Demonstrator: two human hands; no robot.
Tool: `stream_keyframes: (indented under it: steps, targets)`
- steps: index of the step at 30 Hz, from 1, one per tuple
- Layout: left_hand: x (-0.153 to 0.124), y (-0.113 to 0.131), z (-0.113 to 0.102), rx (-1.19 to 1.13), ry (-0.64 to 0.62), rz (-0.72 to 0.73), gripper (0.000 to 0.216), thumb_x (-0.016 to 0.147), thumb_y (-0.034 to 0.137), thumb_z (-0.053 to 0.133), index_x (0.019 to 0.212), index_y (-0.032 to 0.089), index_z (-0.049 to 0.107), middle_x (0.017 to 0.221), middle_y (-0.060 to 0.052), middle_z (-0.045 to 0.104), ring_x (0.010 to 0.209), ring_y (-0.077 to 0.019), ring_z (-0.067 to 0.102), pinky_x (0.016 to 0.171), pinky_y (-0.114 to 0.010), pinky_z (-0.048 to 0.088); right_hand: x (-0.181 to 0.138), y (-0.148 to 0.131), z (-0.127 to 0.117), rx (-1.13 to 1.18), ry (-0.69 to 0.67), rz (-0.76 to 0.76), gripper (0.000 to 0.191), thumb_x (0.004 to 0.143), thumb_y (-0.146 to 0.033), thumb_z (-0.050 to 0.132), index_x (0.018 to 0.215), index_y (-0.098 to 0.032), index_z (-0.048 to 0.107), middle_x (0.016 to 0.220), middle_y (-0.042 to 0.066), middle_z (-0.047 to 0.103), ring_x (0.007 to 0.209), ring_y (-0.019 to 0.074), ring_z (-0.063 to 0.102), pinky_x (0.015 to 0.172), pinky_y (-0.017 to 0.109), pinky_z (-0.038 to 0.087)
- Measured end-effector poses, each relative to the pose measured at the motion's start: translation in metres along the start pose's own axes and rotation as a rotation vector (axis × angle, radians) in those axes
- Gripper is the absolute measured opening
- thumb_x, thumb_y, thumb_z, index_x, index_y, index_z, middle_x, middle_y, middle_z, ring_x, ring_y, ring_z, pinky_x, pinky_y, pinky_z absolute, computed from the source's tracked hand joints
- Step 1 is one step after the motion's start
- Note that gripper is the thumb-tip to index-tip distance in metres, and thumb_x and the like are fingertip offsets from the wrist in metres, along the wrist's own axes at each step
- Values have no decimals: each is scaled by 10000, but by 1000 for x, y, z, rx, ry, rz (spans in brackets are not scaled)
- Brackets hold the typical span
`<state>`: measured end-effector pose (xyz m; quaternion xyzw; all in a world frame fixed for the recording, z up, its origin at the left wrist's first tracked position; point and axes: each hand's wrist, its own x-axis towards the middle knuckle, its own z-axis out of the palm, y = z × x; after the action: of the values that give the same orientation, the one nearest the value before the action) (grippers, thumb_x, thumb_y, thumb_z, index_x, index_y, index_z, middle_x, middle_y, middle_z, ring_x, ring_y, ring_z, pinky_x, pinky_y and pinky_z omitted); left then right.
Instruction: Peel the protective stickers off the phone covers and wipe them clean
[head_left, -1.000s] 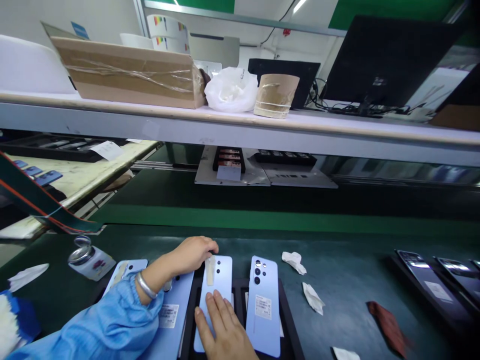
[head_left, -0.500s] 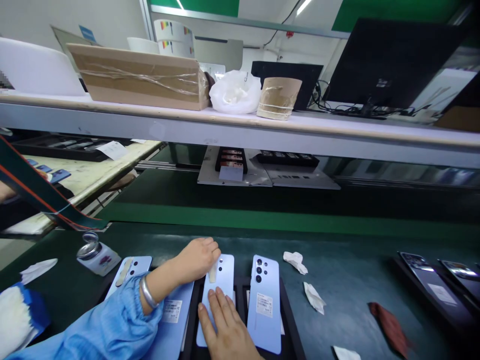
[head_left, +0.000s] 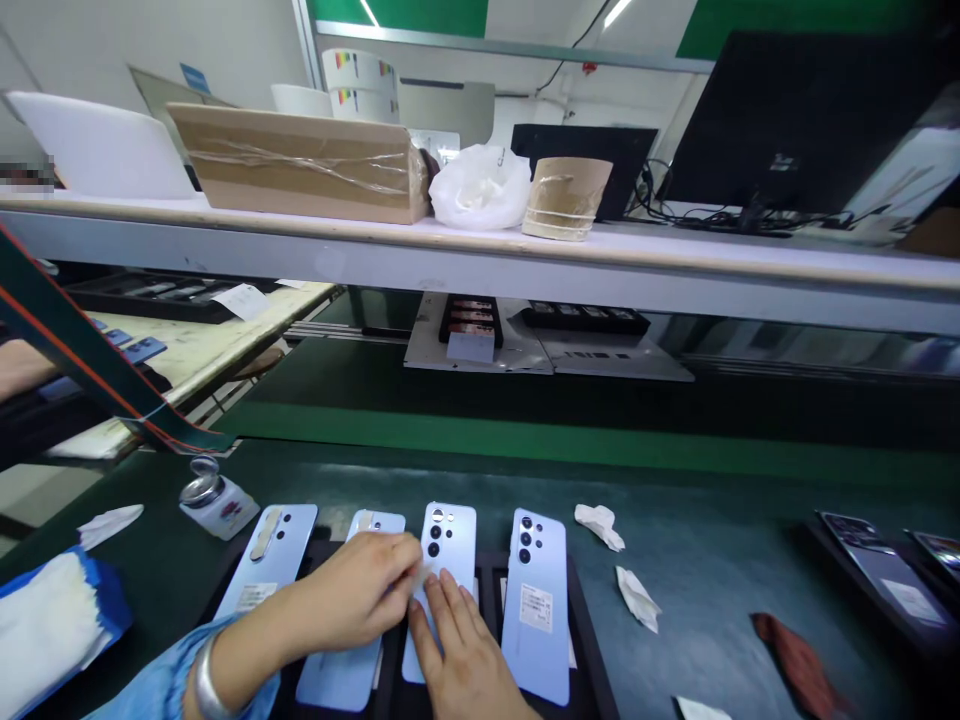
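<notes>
Light-blue phones lie back up in a black tray [head_left: 592,660]. My right hand [head_left: 469,655] lies flat over the lower part of the third phone from the left [head_left: 454,540], fingers stretched out. Against that phone's left edge, my left hand [head_left: 367,585] is closed in a pinch on a pale protective strip [head_left: 422,578], mostly hidden by the fingers. The third phone's camera lenses are bare. Pale strips cover lenses on the leftmost phone [head_left: 279,560] and the second phone [head_left: 341,670], which my left hand partly hides. The rightmost phone [head_left: 536,600] shows bare lenses and a white label.
A dispenser bottle [head_left: 221,508] and a blue pack of white wipes [head_left: 56,625] stand at left. Crumpled white pieces [head_left: 637,598] and a brown-red cloth [head_left: 799,665] lie to the right. More phones [head_left: 877,570] sit far right. A shelf [head_left: 487,265] crosses above the bench.
My left hand has pulled the strip off the third phone's camera lenses, moving down and toward me. The right hand stays flat on that phone. The view has shifted slightly left.
</notes>
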<state>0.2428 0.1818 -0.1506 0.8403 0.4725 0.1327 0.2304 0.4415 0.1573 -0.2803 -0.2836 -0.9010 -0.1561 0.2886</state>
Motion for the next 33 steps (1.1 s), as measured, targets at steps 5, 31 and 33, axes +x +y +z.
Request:
stream_keyframes:
  steps: [5,31,33]
  targets:
    - [-46,-20,-13,-839,95,-258,167,915,344,496,819,207,490,746,19,583,633,-141,585,598,-253,443,3,4,-9,14,-66,-15,366,905,-159,492,1252,-121,603,1296,194,625,1189,360,595,861,425,596]
    - [-18,-74,9,73,430,-433,170,878,175,572,1016,203,668,1138,-78,615,1089,-270,518,942,-386,417,-5,11,-10,51,-301,-54,602,882,-174,532,1472,-158,417,1506,176,414,1363,372,423,998,458,508]
    - [-15,-78,9,68,426,-414,146,879,152,559,931,205,684,1130,-75,623,1100,-265,520,948,-384,428,-5,12,-10,53,-291,-58,608,877,-160,528,1474,-162,415,1508,172,413,1367,362,420,1005,448,502]
